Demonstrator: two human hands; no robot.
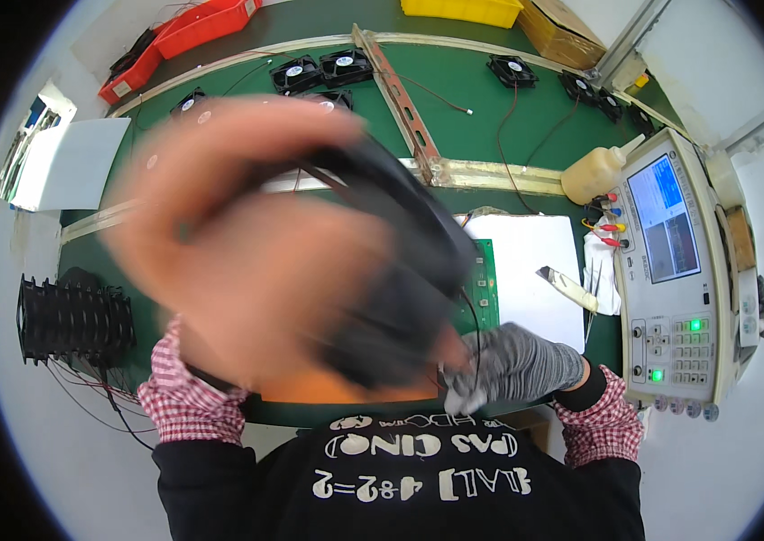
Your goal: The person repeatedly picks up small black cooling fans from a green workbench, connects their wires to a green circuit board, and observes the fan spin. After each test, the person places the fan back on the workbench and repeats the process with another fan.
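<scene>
Large and smeared by motion, my bare left hand (237,270) is wrapped round a black cooling fan (400,316) raised close to the view. Its square frame is blurred, and the hand hides part of it. My right hand (521,361), in a grey knitted glove, is closed by the fan's lower right side. A thin dark fan wire (477,329) runs down into its fingers. Behind the fan, a green circuit board (487,279) shows in part on a white sheet (535,261). Below my left hand lies an orange sheet (337,386), mostly covered.
A stack of black fans (75,317) with trailing wires stands at left. More fans (346,66) lie beyond a metal rail (400,108). On the right are a test instrument (675,270), a glue bottle (594,174), a utility knife (569,288) and tweezers (594,293). Red bins (206,27) sit far left.
</scene>
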